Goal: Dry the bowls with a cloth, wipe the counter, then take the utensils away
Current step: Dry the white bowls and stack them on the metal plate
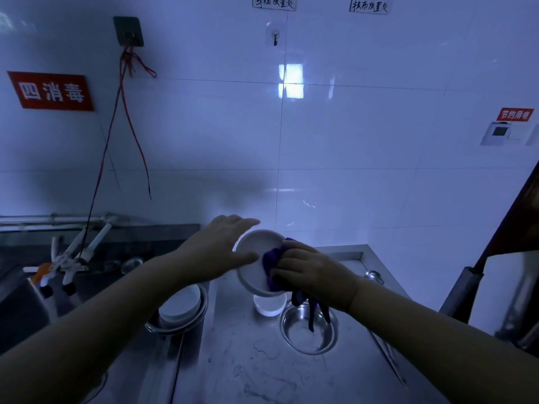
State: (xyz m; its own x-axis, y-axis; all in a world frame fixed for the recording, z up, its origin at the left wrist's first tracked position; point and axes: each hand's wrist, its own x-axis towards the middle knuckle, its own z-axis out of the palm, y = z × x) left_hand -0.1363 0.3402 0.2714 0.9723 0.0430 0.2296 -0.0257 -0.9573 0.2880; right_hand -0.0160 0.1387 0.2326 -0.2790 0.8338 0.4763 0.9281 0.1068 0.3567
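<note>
So, near to far:
Bench (248, 371): steel, streaky w/ wet marks, right under me.
Steel bowl (309, 330): sits on bench below my R hand, cloth tails hang into it.
Small clear bowl (269, 306): on bench just beside steel bowl, under the white one.
Stacked bowls (179, 309): white one nested in steel ones, at bench's left edge by the sink.
L hand (217, 252): holds white bowl (255, 265) off the bench, tilted toward me; fingers spread over far rim, thumb on near rim.
R hand (312, 271): fingers curled round purple cloth (274, 260), pressing it on bowl's right inner side.
Ladle (373, 277): lies on bench at right, past my R wrist.
Sink (96, 275): left, dark; white taps lean over it.
Wall (379, 170): white tile, red sign (51, 91) upper left, hook (274, 36) top centre.
</note>
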